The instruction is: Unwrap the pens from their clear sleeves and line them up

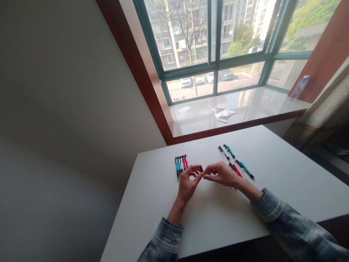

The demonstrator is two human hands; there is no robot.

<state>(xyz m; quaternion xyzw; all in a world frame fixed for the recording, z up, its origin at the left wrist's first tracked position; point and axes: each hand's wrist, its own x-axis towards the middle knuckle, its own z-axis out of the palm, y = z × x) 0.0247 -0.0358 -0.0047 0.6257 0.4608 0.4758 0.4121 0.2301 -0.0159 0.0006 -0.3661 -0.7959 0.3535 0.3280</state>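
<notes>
Indoors: white table (272, 174) beneath bay window (215, 47).

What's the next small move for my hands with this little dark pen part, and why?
Probably press the small dark part home. Left hand and right hand meet fingertip to fingertip around it above the table, between a tidy pen row and looser pens.
</notes>
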